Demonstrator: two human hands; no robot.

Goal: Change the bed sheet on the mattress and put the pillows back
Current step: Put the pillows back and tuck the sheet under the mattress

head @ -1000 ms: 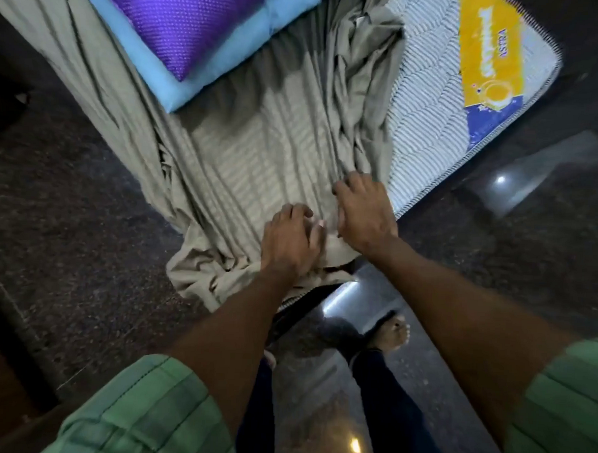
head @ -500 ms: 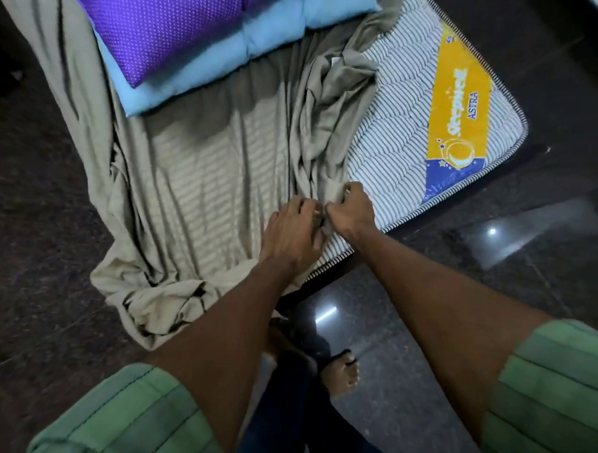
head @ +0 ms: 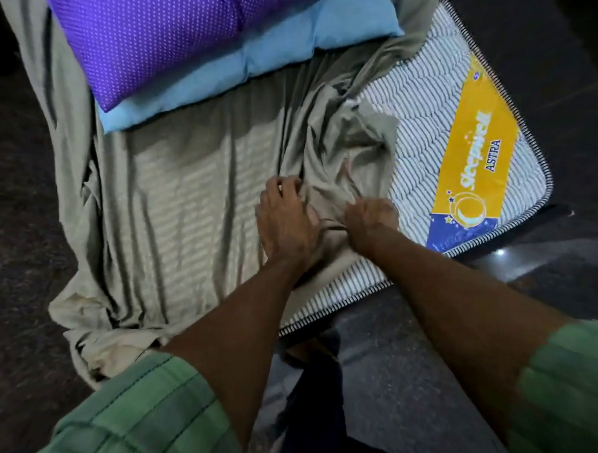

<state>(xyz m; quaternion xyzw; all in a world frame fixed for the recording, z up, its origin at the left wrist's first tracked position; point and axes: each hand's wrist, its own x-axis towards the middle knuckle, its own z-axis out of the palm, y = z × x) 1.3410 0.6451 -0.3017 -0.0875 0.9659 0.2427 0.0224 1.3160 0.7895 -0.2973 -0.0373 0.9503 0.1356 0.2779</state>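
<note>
Leftmost, the olive-grey bed sheet [head: 175, 200] hangs off the mattress edge and pools on the dark floor [head: 19, 248], loose there probably because it is being gathered toward the middle for removal. Further in, the purple pillow [head: 155, 31] lies stacked on the blue pillow [head: 298, 51] at the far end; both rest on the sheet and pin it, so they will likely have to come off before it slides free. At centre the left hand [head: 287, 222] has its fingers curled into a bunched fold, and just beside it the right hand [head: 369, 222] clamps the same ridge of cloth, the two pulling together. To the right the striped mattress [head: 421, 129] lies bare, its yellow label [head: 478, 159] exposed where the sheet is peeled back. Fingertips of both hands are buried in fabric, so the exact grip is hard to read. Pillow tops are cut off by the frame, and no fresh sheet is visible.
</note>
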